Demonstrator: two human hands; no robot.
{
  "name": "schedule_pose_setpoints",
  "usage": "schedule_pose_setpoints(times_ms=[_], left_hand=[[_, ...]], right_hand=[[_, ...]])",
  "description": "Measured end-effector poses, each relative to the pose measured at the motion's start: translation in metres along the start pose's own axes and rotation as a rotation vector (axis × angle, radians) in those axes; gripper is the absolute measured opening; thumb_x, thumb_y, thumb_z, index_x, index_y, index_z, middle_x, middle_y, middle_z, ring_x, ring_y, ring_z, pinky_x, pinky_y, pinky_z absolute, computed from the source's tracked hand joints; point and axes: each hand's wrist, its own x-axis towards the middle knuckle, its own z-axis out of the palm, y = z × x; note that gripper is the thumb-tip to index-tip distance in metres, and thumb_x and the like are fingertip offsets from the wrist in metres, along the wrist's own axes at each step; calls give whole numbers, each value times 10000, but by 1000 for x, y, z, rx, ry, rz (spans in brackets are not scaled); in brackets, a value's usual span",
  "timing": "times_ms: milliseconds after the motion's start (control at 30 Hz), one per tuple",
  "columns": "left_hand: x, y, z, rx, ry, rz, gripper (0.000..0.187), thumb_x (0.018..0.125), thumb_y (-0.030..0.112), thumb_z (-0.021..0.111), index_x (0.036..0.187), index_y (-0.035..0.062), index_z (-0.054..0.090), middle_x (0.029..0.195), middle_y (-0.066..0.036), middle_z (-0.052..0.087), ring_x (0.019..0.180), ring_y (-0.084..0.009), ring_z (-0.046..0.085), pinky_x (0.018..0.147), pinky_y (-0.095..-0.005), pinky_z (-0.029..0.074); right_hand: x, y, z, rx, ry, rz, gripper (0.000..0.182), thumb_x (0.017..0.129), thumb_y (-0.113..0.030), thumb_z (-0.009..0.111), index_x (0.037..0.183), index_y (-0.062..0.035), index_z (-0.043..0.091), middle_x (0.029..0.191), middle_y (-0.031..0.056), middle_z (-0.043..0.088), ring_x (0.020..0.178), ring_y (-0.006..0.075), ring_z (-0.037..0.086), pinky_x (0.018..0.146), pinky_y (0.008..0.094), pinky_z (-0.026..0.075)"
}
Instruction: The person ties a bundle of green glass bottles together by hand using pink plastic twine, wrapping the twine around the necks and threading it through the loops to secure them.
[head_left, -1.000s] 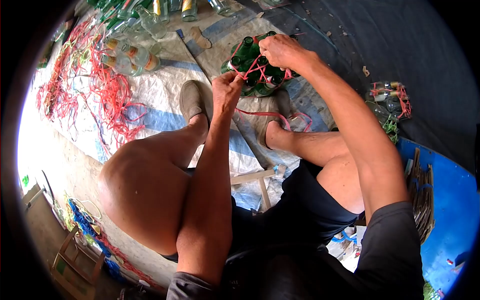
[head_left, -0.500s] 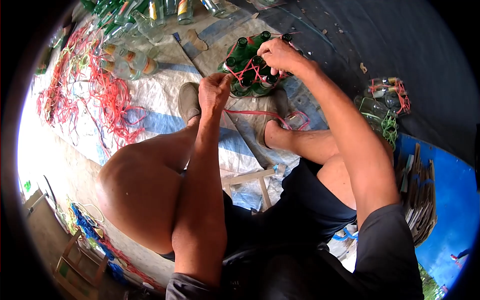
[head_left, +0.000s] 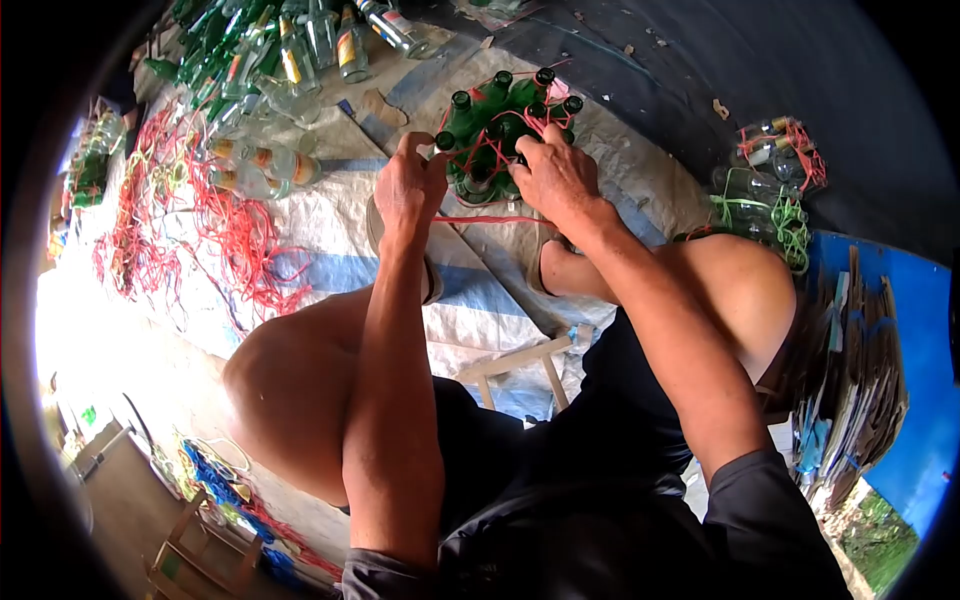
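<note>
A cluster of green glass bottles (head_left: 466, 125) stands upright between my feet, with red plastic string (head_left: 490, 219) laced in crossing strands around the necks. My left hand (head_left: 408, 188) is at the near left side of the cluster, fingers curled closed on the string beside a bottle neck. At the near right, my right hand (head_left: 560, 180) pinches strands of the same string just above the bottles. One length of it stretches taut below the cluster, between my two wrists. My hands hide the lower parts of some bottles.
Loose red string (head_left: 235, 235) lies heaped to the left, beside clear bottles with labels (head_left: 265, 160). More green bottles (head_left: 215, 50) are piled at the far left. Tied clear bottles (head_left: 750, 190) and stacked flat cardboard (head_left: 850, 370) are on the right. A woven sheet (head_left: 350, 220) covers the floor.
My right hand has come down and nearer, from above the bottles to their near right side. My left hand has shifted slightly left, and the loose string below is now pulled straight.
</note>
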Motion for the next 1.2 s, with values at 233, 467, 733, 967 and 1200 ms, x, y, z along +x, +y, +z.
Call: schedule_pose_setpoints(times_ms=[233, 467, 733, 967, 1200], left_hand=[[11, -1, -7, 164, -62, 173, 397, 928, 269, 699, 1323, 242, 705, 775, -134, 732, 744, -342, 711, 691, -454, 538], [22, 5, -16, 231, -175, 189, 392, 933, 266, 695, 1323, 235, 712, 829, -151, 751, 805, -365, 728, 730, -459, 556], [12, 6, -16, 303, -146, 215, 387, 917, 278, 696, 1299, 218, 732, 854, -165, 755, 830, -388, 729, 741, -474, 566], [-27, 10, 1, 297, -137, 194, 351, 908, 285, 698, 1242, 185, 744, 823, -172, 742, 791, -406, 720, 702, -489, 563], [-84, 37, 37, 307, -33, 176, 305, 908, 282, 668, 1163, 134, 744, 782, -192, 730, 743, -424, 721, 673, -537, 572]], right_hand=[[1, 16, 12, 211, -70, 25, 285, 892, -261, 747, 1080, -68, 655, 978, 225, 722, 949, 450, 694, 790, 542, 553], [1, 20, 20, 155, -51, 26, 260, 869, -181, 768, 1071, -67, 648, 981, 207, 733, 954, 435, 701, 784, 535, 553], [1, 27, 18, 152, 9, -52, 205, 871, -121, 745, 1052, -70, 664, 982, 199, 727, 963, 430, 693, 810, 521, 550], [11, 47, 1, 63, -50, -171, 188, 852, -67, 727, 1036, -78, 689, 951, 196, 721, 952, 415, 701, 794, 517, 548], [25, 66, -21, 2, -157, -216, 269, 834, -21, 714, 1087, -108, 741, 955, 199, 737, 950, 415, 715, 796, 511, 546]])
